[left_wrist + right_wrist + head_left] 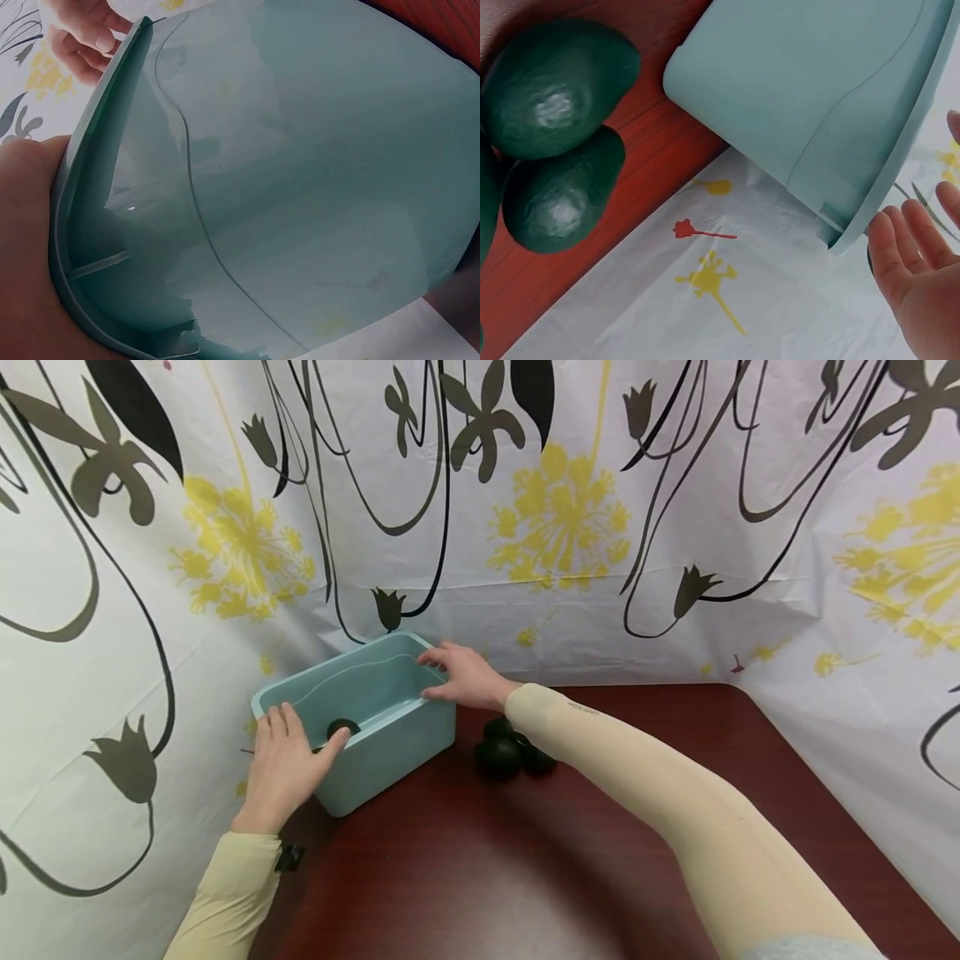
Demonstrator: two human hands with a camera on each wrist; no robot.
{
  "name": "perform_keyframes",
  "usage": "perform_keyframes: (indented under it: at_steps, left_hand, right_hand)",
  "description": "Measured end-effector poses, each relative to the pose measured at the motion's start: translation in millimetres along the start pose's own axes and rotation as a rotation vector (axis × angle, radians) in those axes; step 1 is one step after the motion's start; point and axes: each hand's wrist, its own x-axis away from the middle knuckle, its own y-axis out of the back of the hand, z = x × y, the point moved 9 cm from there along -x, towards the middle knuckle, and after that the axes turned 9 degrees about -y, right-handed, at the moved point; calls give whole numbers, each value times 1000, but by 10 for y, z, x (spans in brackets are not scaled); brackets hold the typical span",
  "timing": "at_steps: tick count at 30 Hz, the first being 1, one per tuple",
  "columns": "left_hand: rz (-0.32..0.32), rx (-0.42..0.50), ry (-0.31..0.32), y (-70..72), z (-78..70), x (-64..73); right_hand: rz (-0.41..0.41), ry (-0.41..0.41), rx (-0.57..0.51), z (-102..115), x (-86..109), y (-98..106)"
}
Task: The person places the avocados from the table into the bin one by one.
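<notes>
A pale teal plastic bin (397,760) stands at the back left of the table. My left hand (281,768) rests over its near left corner, fingers extended and thumb reaching across the near rim; the fingertips are partly hidden in the left wrist view. By the bin's right end is my right hand (468,677), fingers spread and slightly bent near the rim, with nothing in its grasp. A dark green avocado (342,727) shows inside the bin, partly behind the near wall. Several more avocados (562,90) lie on the table right of the bin, below the right wrist.
The dark reddish-brown table (465,877) has its back edge against a hanging white curtain (480,543) printed with grey and yellow plants. The curtain also closes in the left and right sides. A dark device (289,858) sits at the left wrist.
</notes>
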Motion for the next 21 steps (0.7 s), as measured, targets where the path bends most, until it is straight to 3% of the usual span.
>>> perform_keyframes:
  at_steps: [21]
  left_hand:
    - [0,-15,-2,9,-7,12]
  right_hand:
    - [13,120,-34,-55,446,27]
